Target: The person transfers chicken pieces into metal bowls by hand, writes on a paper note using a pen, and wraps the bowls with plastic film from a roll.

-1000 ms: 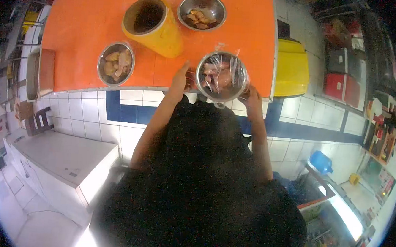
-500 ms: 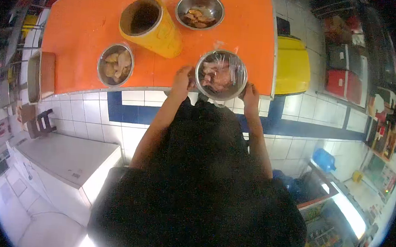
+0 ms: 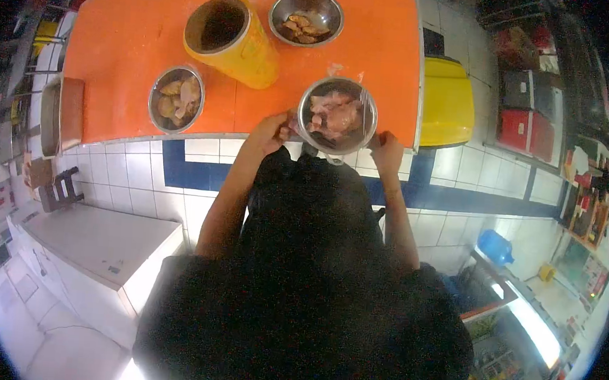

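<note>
A steel bowl (image 3: 335, 150) of raw meat pieces (image 3: 335, 114) sits at the near edge of the orange table. Clear plastic wrap (image 3: 364, 108) is stretched over it, with glossy creases on the right side. My left hand (image 3: 269, 135) is closed at the bowl's left, pinching a gathered edge of the wrap. At the bowl's right my right hand (image 3: 387, 153) is closed with curled fingers at the wrap's edge; its fingertips are partly hidden.
On the orange table (image 3: 131, 37) stand a yellow cylindrical container (image 3: 257, 59), a steel bowl of pale meat (image 3: 176, 100) and a steel bowl of browner pieces (image 3: 307, 17). A yellow bin (image 3: 448, 105) is at the right; a white chest (image 3: 103, 243) stands behind left.
My left hand has moved left and slightly down, away from the bowl's rim, drawing the wrap out. Creases on the wrap have shifted toward the right rim.
</note>
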`<state>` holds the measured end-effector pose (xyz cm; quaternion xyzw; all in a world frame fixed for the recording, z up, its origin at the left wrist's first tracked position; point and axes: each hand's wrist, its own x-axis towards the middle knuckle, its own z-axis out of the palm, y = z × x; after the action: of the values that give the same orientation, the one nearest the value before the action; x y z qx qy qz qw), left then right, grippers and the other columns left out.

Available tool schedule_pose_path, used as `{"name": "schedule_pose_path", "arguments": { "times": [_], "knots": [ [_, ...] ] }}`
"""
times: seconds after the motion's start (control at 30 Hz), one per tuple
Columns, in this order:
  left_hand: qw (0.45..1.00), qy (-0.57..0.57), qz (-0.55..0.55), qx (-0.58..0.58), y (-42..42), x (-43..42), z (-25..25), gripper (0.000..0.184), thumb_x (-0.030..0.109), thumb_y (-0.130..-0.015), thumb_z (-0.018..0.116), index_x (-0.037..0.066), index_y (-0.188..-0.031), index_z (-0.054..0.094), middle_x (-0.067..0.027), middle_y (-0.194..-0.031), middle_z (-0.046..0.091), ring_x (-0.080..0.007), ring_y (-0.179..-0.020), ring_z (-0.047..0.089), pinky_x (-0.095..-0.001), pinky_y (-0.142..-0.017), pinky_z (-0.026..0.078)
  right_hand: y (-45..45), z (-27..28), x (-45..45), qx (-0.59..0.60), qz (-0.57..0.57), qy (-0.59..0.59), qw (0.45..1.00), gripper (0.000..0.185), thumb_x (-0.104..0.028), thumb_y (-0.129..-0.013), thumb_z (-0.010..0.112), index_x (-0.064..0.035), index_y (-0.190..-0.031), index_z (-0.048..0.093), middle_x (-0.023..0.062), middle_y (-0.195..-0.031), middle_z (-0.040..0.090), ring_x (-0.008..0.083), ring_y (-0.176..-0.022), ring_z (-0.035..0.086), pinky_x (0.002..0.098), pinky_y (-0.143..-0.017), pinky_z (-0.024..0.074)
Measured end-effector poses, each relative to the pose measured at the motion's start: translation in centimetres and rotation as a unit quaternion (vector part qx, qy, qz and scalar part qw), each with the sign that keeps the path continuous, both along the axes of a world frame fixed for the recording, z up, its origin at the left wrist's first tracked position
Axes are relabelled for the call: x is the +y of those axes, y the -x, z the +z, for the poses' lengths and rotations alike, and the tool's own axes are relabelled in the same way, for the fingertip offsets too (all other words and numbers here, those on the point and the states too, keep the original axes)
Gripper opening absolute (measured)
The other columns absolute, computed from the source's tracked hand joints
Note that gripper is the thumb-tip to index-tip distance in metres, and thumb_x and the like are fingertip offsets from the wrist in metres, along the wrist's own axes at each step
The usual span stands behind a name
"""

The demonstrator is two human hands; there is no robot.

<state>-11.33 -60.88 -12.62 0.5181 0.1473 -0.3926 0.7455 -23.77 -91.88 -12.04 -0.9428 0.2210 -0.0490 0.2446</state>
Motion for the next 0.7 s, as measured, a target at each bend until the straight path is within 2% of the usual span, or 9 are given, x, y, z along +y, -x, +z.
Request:
{"name": "schedule_pose_path", "arguments": {
  "times": [0.13, 0.2, 0.23, 0.3, 0.37, 0.4, 0.47, 0.63, 0.7],
  "knots": [
    [0.984, 0.061, 0.142, 0.084, 1.5, 2.6, 0.6, 0.011, 0.015, -0.095, 0.063, 0.005, -0.098, 0.063, -0.0033, -0.077, 0.061, -0.0086, -0.060, 0.055, -0.0163, -0.046, 0.041, 2.7, 2.8, 0.8, 0.066, -0.031, 0.010, 0.997, 0.018, -0.017, -0.092, 0.061, -0.0025, -0.083, 0.065, 0.0098, -0.070, 0.069, 0.0182, -0.060, 0.065, 0.0331, -0.057, 0.0518],
    [0.972, 0.073, 0.195, 0.108, 2.4, 2.9, 1.5, 0.012, 0.016, -0.094, 0.066, 0.005, -0.098, 0.063, -0.0031, -0.077, 0.061, -0.0101, -0.062, 0.057, -0.0178, -0.050, 0.046, 3.2, 6.1, 2.7, 0.070, -0.072, -0.441, 0.892, 0.021, -0.020, -0.095, 0.060, -0.0014, -0.088, 0.067, 0.0103, -0.082, 0.071, 0.0192, -0.068, 0.067, 0.0347, -0.061, 0.0527],
    [0.978, -0.018, 0.205, 0.023, 2.8, 2.5, 3.4, 0.013, 0.015, -0.094, 0.065, 0.004, -0.100, 0.064, -0.0034, -0.079, 0.063, -0.0117, -0.065, 0.059, -0.0210, -0.054, 0.049, 2.8, 7.8, 4.1, 0.071, -0.075, -0.441, 0.892, 0.021, -0.020, -0.095, 0.060, -0.0014, -0.088, 0.067, 0.0103, -0.082, 0.071, 0.0192, -0.068, 0.067, 0.0347, -0.061, 0.0527],
    [0.970, -0.109, 0.208, -0.060, 3.0, 1.0, 5.7, 0.014, 0.015, -0.095, 0.064, 0.003, -0.102, 0.064, -0.0038, -0.081, 0.065, -0.0133, -0.067, 0.062, -0.0241, -0.059, 0.052, 2.2, 10.4, 6.7, 0.120, -0.060, -0.596, 0.792, 0.022, -0.020, -0.096, 0.060, 0.0005, -0.092, 0.068, 0.0087, -0.086, 0.071, 0.0181, -0.073, 0.066, 0.0343, -0.063, 0.0518],
    [0.914, -0.212, 0.114, -0.327, 2.8, -1.3, 7.1, 0.018, 0.014, -0.096, 0.062, 0.001, -0.108, 0.064, -0.0064, -0.085, 0.068, -0.0158, -0.073, 0.066, -0.0282, -0.064, 0.053, 2.2, 8.8, 6.7, 0.140, 0.009, -0.543, 0.828, 0.021, -0.019, -0.095, 0.062, 0.0008, -0.092, 0.068, 0.0078, -0.085, 0.070, 0.0166, -0.074, 0.065, 0.0328, -0.064, 0.0515],
    [0.913, -0.213, 0.114, -0.328, 2.9, -2.1, 7.6, 0.018, 0.014, -0.096, 0.062, 0.001, -0.108, 0.064, -0.0064, -0.085, 0.068, -0.0158, -0.073, 0.066, -0.0282, -0.064, 0.053, 2.1, 7.5, 6.6, 0.158, 0.080, -0.485, 0.856, 0.020, -0.019, -0.094, 0.065, 0.0012, -0.092, 0.067, 0.0068, -0.084, 0.069, 0.0150, -0.075, 0.063, 0.0314, -0.066, 0.0511],
    [0.825, -0.335, 0.001, -0.455, 3.0, -3.4, 8.4, 0.021, 0.013, -0.096, 0.061, 0.000, -0.113, 0.063, -0.0103, -0.088, 0.069, -0.0154, -0.077, 0.067, -0.0287, -0.064, 0.052, 1.7, 3.9, 6.7, 0.163, 0.032, -0.489, 0.856, 0.027, -0.025, -0.092, 0.067, 0.0020, -0.096, 0.067, 0.0074, -0.084, 0.068, 0.0153, -0.076, 0.063, 0.0318, -0.066, 0.0511],
    [0.882, -0.316, -0.031, -0.348, 2.2, -3.0, 6.4, 0.023, 0.014, -0.095, 0.062, 0.001, -0.114, 0.063, -0.0116, -0.086, 0.068, -0.0155, -0.075, 0.066, -0.0311, -0.064, 0.053, 0.2, 3.6, 7.0, 0.056, -0.009, -0.455, 0.889, 0.033, -0.029, -0.083, 0.075, 0.0017, -0.094, 0.069, 0.0112, -0.084, 0.070, 0.0217, -0.078, 0.067, 0.0364, -0.069, 0.0524],
    [0.882, -0.310, -0.078, -0.345, 1.5, -2.5, 4.6, 0.028, 0.017, -0.096, 0.061, 0.001, -0.120, 0.061, -0.0112, -0.090, 0.068, -0.0152, -0.076, 0.065, -0.0304, -0.065, 0.053, 0.5, 2.6, 4.2, 0.026, 0.117, -0.257, 0.959, 0.029, -0.023, -0.076, 0.077, 0.0002, -0.091, 0.070, 0.0183, -0.084, 0.071, 0.0311, -0.080, 0.069, 0.0414, -0.071, 0.0530]
  ]
}}
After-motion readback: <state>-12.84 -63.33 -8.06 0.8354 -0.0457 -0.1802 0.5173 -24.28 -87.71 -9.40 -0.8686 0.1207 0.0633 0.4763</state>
